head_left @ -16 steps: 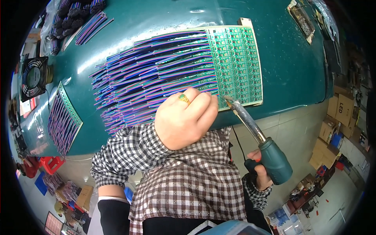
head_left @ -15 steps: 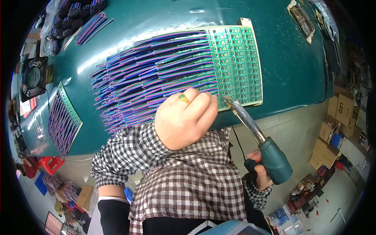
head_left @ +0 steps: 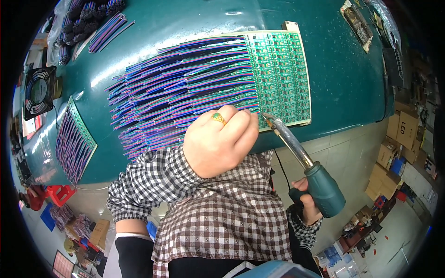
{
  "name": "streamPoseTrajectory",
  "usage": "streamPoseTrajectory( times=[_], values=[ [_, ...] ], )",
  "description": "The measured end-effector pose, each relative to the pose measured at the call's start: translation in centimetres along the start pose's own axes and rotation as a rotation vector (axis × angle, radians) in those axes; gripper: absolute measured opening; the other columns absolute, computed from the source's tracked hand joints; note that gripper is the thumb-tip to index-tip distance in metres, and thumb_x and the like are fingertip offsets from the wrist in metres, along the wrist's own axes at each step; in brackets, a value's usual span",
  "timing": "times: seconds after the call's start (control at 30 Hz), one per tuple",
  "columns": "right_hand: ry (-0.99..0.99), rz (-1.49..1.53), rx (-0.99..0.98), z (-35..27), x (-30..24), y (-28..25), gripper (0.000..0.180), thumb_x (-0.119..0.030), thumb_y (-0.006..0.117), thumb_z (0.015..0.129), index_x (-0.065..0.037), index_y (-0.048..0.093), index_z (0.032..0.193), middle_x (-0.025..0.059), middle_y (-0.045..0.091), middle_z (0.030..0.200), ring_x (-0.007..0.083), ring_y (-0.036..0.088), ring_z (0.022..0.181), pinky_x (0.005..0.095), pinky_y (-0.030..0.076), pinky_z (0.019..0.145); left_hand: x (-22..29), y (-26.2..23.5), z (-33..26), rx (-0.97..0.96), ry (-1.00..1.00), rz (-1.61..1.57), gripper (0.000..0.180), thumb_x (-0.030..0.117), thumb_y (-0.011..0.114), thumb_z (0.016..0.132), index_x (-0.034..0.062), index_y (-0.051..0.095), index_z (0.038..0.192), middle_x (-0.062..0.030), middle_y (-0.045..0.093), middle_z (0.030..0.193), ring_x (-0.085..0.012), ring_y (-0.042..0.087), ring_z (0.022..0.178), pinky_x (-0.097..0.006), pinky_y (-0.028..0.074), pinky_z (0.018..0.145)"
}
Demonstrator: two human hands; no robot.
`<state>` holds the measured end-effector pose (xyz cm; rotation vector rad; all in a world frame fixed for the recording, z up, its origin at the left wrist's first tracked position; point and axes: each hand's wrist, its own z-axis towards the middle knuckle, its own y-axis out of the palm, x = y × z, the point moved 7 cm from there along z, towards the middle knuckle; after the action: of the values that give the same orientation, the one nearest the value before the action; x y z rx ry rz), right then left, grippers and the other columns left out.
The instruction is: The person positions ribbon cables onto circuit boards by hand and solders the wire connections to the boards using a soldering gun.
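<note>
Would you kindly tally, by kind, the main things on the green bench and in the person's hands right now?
Green circuit board panels with coloured wires: 2
Soldering irons: 1, in the right hand
Black cooling fans: 1
Loose wire bundles: 1
Gold rings: 1, on the left hand
Total: 6

Wire rows point(head_left: 185, 92) fill the bench point(head_left: 343, 78) left of the green circuit panel point(head_left: 278, 69); no bare gap between them. Bare bench right of the panel, up to a tray point(head_left: 356, 21) at the far edge. Fan point(head_left: 39, 90) and second wired panel point(head_left: 74, 141) block the left end. Wire bundles point(head_left: 92, 18) crowd the far-left corner, probably leaving little room.
</note>
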<state>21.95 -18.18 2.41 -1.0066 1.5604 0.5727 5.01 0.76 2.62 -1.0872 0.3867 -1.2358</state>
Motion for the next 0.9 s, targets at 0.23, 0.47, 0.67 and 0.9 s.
streamPoseTrajectory(
  times=[0.23, 0.47, 0.67, 0.9],
  values=[
    [0.026, -0.019, -0.009, 0.08, -0.06, 0.12, 0.059, -0.025, 0.094, 0.066, 0.008, 0.061, 0.102, 0.0134, 0.070, 0.084, 0.0213, 0.069, 0.080, 0.0339, 0.057, 0.077, 0.08, 0.05, 0.02, -0.004, 0.002, -0.005, 0.032, 0.015, 0.061, 0.069, 0.0010, 0.065, 0.097, -0.0034, 0.054, 0.087, -0.0159, 0.055, 0.075, -0.027, 0.045, 0.060],
    [0.026, -0.033, -0.020, 0.01, -0.02, 0.14, 0.059, -0.026, 0.093, 0.066, 0.008, 0.062, 0.102, 0.0130, 0.070, 0.084, 0.0211, 0.069, 0.081, 0.0334, 0.057, 0.077, 0.09, 0.12, -0.01, -0.002, 0.006, -0.008, 0.031, 0.015, 0.061, 0.070, 0.0010, 0.065, 0.097, -0.0035, 0.053, 0.086, -0.0161, 0.054, 0.074, -0.027, 0.045, 0.059],
    [-0.035, 0.007, 0.050, -0.07, -0.16, -0.33, 0.060, -0.028, 0.092, 0.069, 0.010, 0.061, 0.103, 0.0133, 0.070, 0.083, 0.0213, 0.070, 0.078, 0.0350, 0.059, 0.076, 0.02, 0.05, 0.07, 0.000, -0.001, -0.003, 0.030, 0.016, 0.060, 0.070, 0.0011, 0.064, 0.096, -0.0034, 0.052, 0.085, -0.0159, 0.054, 0.074, -0.027, 0.045, 0.059],
    [-0.096, 0.125, 0.094, 0.05, -0.84, 0.13, 0.057, -0.025, 0.089, 0.074, 0.010, 0.059, 0.108, 0.0139, 0.068, 0.085, 0.0255, 0.069, 0.077, 0.0391, 0.060, 0.075, -0.13, 0.12, -0.03, 0.005, -0.005, -0.013, 0.030, 0.016, 0.060, 0.070, 0.0018, 0.064, 0.096, -0.0027, 0.053, 0.085, -0.0158, 0.055, 0.076, -0.028, 0.045, 0.060]
  ],
)
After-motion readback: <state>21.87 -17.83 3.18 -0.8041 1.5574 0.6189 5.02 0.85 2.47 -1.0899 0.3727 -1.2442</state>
